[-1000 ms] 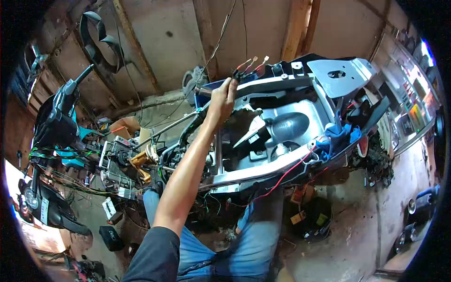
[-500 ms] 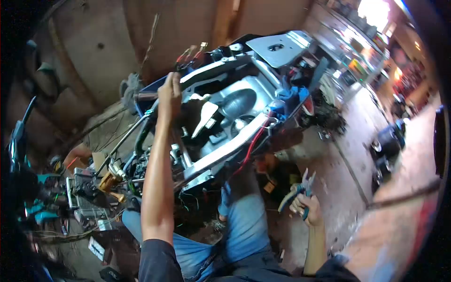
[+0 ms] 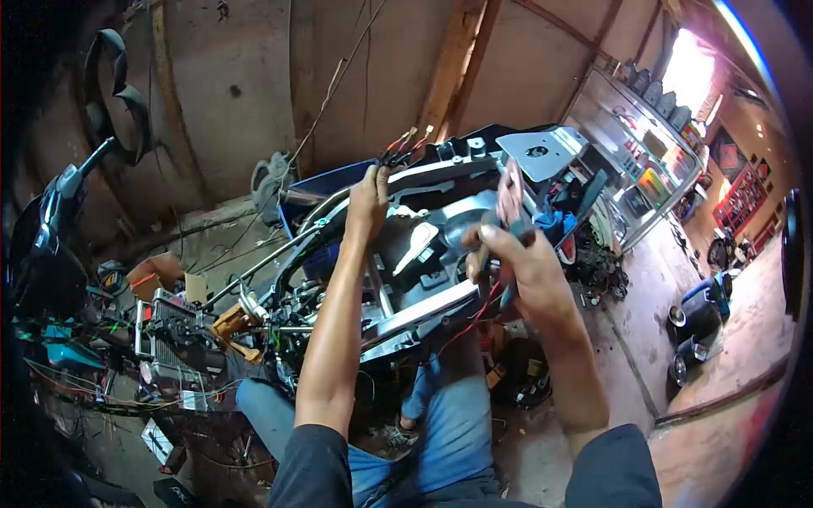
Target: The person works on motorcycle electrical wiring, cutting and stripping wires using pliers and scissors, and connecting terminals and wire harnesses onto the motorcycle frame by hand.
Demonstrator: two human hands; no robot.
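Observation:
A stripped motorcycle frame (image 3: 432,306) with silver rails stretches in front of me. My left hand (image 3: 368,201) is closed on its far rail, beside several wires with connectors (image 3: 415,140) that stick up; its fingertips are partly hidden. Pliers (image 3: 510,193) with dark teal handles are gripped in my right hand (image 3: 532,269), held above the right part of the frame. The pliers' jaws point up and away and are blurred. A red wire (image 3: 476,320) hangs along the near rail below them. A flat silver plate (image 3: 542,152) covers the frame's far right end.
A radiator (image 3: 174,326) and tangled parts lie on the floor at left. A glass display case (image 3: 648,144) stands at the back right. A dark cylindrical object (image 3: 699,309) rests on the floor at right. A wooden wall (image 3: 254,93) closes the far side.
My right hand has risen from low on the right, bringing the pliers up over the frame. The left hand stays at the far rail. The view has shifted.

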